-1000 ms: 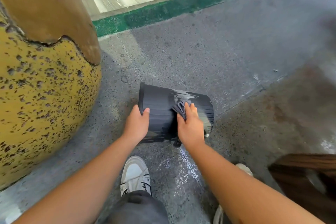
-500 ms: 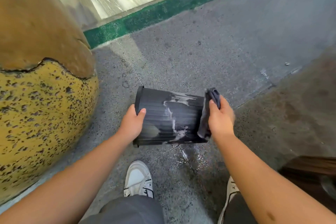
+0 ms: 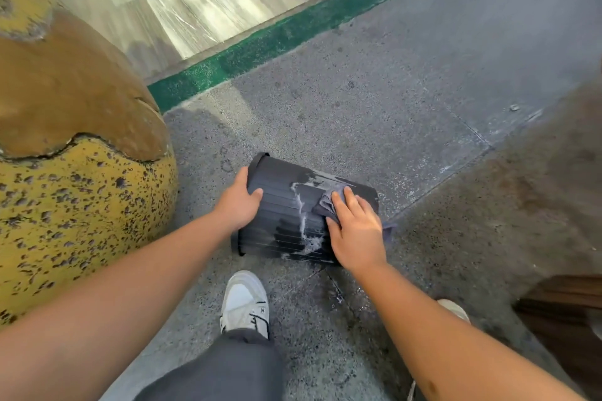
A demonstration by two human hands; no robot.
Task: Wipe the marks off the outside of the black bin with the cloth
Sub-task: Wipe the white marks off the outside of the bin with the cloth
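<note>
The black bin (image 3: 280,205) lies on its side on the grey floor (image 3: 391,101), just beside the big yellow pot (image 3: 65,189). The left hand (image 3: 239,202) grips the rim end, with the thumb bent over the ribbed side. The right hand (image 3: 355,234) presses the grey cloth (image 3: 329,202) flat on the bin with straight fingers and hides most of it. White streaks (image 3: 303,221) run down the bin. The bin's open mouth faces away, so its inside cannot be seen.
</note>
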